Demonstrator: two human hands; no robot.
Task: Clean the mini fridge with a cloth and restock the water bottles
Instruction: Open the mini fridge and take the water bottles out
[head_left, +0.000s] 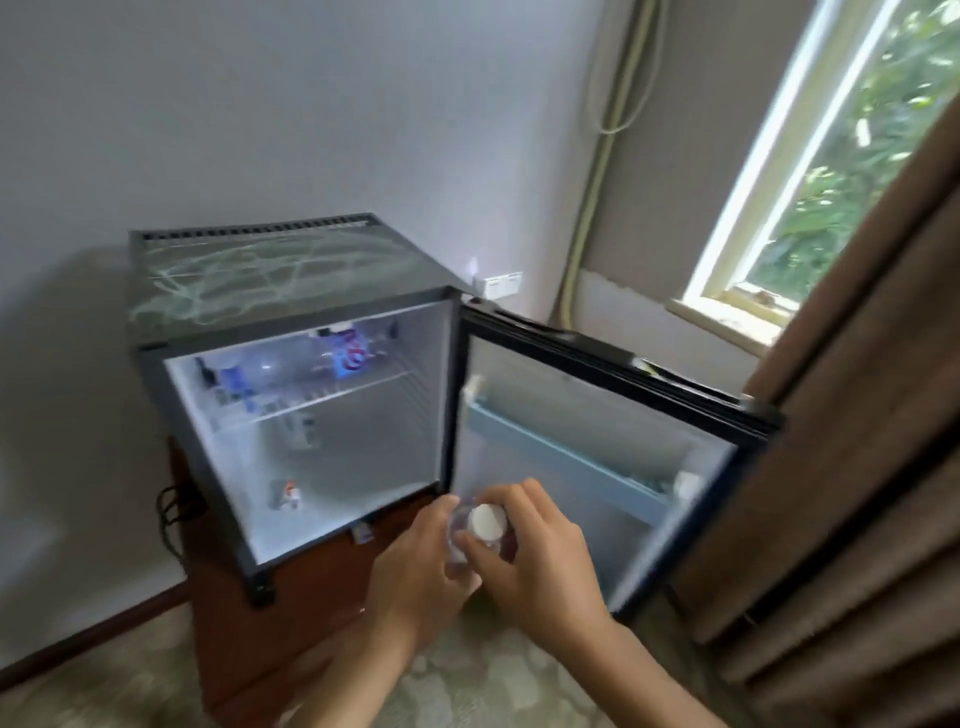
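Two bare forearms lead to the left hand (415, 566) and the right hand (540, 556); no sleeve, ring, watch or glove shows anywhere below either grip.

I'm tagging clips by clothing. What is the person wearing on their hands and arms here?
Nothing shows on either. The left hand and right hand have no gloves, and no rings or watch can be seen. Both forearms are uncovered down to the frame's lower edge, with no sleeves in view.

Both hands, left (415, 561) and right (540, 558), grip a white-capped water bottle (480, 525) before the open mini fridge (311, 415).
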